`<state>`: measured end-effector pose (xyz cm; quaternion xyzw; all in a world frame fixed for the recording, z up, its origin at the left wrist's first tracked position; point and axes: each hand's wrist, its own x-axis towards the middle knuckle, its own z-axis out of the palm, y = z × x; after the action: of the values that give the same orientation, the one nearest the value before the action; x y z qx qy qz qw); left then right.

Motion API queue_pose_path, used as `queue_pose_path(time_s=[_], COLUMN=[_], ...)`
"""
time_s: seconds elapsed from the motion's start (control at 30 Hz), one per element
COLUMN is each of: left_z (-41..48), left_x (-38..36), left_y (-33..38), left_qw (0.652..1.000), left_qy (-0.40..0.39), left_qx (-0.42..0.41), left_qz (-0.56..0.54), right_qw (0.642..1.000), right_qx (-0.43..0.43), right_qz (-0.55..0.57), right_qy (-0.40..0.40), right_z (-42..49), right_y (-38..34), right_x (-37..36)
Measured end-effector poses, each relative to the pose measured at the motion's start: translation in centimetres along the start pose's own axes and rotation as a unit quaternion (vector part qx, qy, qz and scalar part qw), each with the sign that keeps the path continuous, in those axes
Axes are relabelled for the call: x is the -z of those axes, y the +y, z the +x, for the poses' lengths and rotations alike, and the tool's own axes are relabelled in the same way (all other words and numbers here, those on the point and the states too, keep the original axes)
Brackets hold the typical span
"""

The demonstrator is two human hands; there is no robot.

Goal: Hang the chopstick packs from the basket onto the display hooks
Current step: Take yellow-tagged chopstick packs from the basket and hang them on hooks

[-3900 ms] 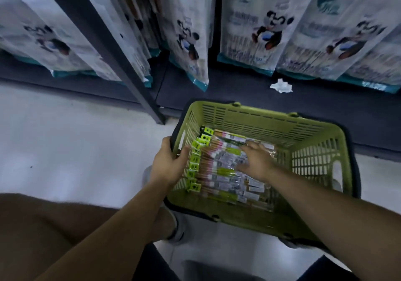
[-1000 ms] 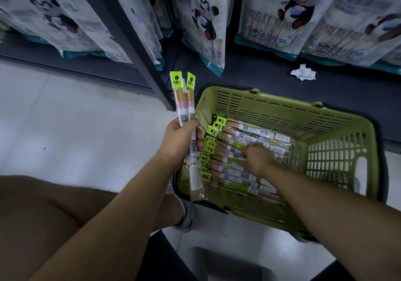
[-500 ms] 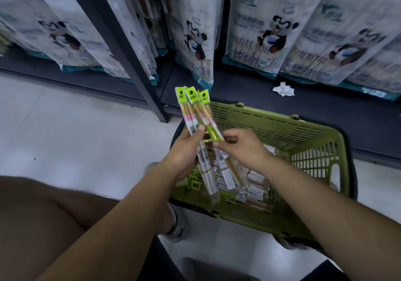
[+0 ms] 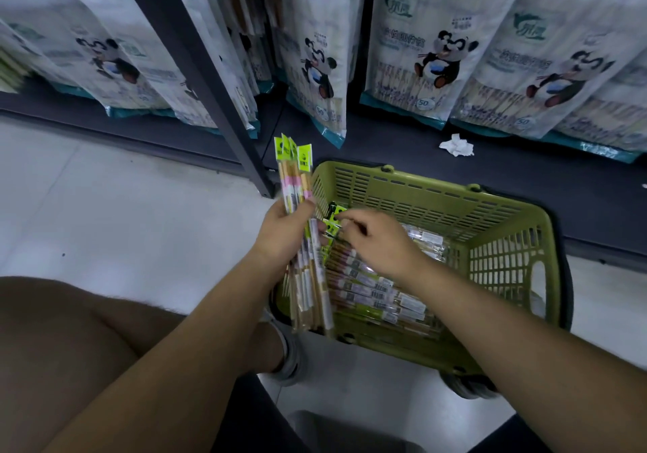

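1. The left hand (image 4: 283, 232) grips a bunch (image 4: 292, 179) of chopstick packs. Its fingers curl round the middle of them.
2. The bunch stands almost upright, green tops up, just beside the left wall of the basket (image 4: 420, 186).
3. More packs (image 4: 371, 284) lie flat in the basket, side by side.
4. The right hand (image 4: 378, 242) is over them. Its fingers are bent and the tips touch the green tops at the left end. I cannot tell if they pinch one.
5. The basket sits on the floor (image 4: 122, 207), in front of a dark shelf (image 4: 560, 179).
6. Big panda bags (image 4: 413, 50) are in a row at the shelf. A crumpled paper (image 4: 455, 145) lies on it.
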<state>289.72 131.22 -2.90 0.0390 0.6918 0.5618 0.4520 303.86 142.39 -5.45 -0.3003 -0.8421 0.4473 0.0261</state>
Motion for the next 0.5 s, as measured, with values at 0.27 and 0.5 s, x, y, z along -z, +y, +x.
queue_pose_path(time_s=[0.27,0.5], left_z=[0.3,0.6], left_x=[2.3,1.9], left_y=[-0.4,-1.1], left_qw=[0.998,0.998], left_qy=[-0.002,-0.01], left_qx=[-0.028,-0.042], left_qz=[0.049,0.05], right_qw=[0.948,0.936], right_qx=[-0.189,-0.15], right_qz=[-0.147,-0.253], right_qy=[-0.208,-0.192], right_z=[-1.5,-1.5], right_y=[10.3,12.0], right_x=[-3.8,-6.8])
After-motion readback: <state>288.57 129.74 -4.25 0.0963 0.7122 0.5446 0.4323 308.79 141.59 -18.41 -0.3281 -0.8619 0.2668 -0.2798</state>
